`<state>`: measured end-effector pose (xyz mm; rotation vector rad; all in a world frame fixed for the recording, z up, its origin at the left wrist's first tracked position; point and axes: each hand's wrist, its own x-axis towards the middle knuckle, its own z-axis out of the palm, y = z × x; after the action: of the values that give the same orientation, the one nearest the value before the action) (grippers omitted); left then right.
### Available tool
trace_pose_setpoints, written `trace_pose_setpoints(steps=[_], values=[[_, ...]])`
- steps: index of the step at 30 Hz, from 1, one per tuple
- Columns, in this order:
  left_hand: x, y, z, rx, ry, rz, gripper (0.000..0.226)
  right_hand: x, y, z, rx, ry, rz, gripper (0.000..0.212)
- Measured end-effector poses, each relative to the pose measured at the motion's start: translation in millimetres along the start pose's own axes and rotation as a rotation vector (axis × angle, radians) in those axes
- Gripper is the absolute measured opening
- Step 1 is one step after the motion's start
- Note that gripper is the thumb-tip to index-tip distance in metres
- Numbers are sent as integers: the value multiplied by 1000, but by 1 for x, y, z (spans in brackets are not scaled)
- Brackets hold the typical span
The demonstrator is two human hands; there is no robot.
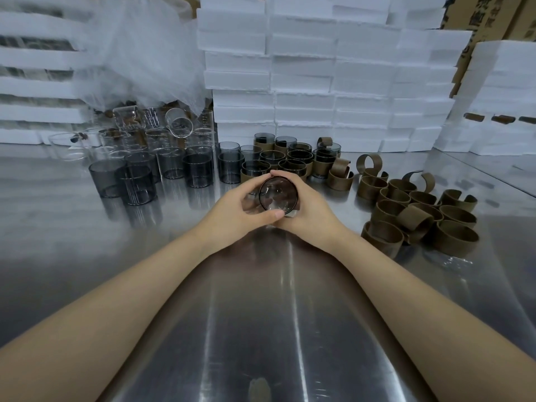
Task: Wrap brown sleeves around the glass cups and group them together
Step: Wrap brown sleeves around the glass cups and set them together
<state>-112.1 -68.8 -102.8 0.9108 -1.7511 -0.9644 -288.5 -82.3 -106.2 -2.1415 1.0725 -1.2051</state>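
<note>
Both my hands wrap around one smoky glass cup [278,194] at the middle of the steel table, its open mouth facing me. My left hand [242,208] curls round its left side, thumb along the bottom rim. My right hand [309,208] curls round the right side. Whether a brown sleeve sits under my fingers is hidden. Just behind stands a cluster of sleeved cups [290,159]. Bare smoky cups [162,172] stand to the left. A heap of loose brown sleeves [417,210] lies to the right.
Clear glass beakers [150,129] pile up at the back left under a plastic sheet [136,53]. Stacked white foam boxes [319,76] form a wall along the back. Cardboard [493,13] shows at the top right. The steel table [261,314] reaches toward me.
</note>
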Motion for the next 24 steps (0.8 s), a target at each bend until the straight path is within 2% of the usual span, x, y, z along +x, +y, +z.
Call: trace_pose_setpoints(steps=[3, 8, 15, 21, 24], values=[[2, -2, -3, 38, 24, -15, 58, 1, 0, -1, 37, 9, 41, 70], [4, -2, -3, -74, 59, -84, 37, 2, 0, -1, 33, -24, 62, 72], [5, 2, -3, -114, 167, -99, 11, 0, -4, 2, -65, -61, -77, 68], [6, 1, -2, -122, 176, -118, 9, 2, -9, 3, -175, -55, -162, 61], [5, 1, -2, -79, 156, -105, 17, 2, -12, 6, -261, -80, -169, 60]])
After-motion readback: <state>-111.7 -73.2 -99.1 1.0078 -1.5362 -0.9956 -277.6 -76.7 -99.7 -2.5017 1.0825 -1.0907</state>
